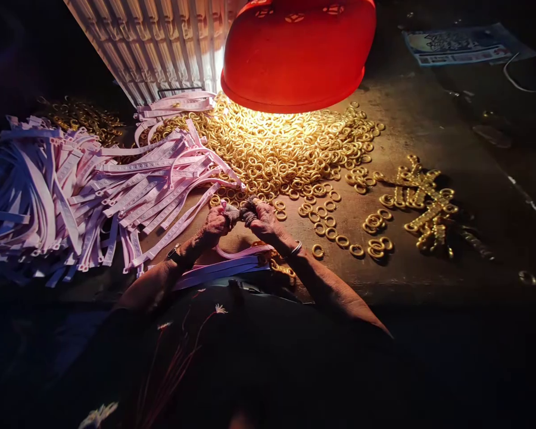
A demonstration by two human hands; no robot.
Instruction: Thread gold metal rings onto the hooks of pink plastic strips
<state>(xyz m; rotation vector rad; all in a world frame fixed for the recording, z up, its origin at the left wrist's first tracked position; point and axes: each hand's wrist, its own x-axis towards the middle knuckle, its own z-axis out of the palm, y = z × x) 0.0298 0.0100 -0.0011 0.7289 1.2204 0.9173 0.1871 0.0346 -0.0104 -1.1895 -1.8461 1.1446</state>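
My left hand [217, 225] is closed, with a bit of pink strap [224, 206] showing at its fingertips. Right beside it, my right hand [268, 224] is pinched shut, fingertips meeting those of the left; what it grips is hidden. Greyish fabric wraps cover fingers on both hands. Just beyond the hands spreads a heap of gold rings [290, 140]. To the left lies a big pile of pink straps [138, 185]. More straps [227, 265] lie between my forearms at the table's near edge, by a few gold rings [283, 269].
A red lamp shade [299, 56] hangs low over the ring heap. Behind the straps stands a ribbed, pale panel [161, 44]. Gold rings clustered in stacks [431, 205] lie on the right of the table [411, 119]. A printed plastic bag [460, 44] lies far right.
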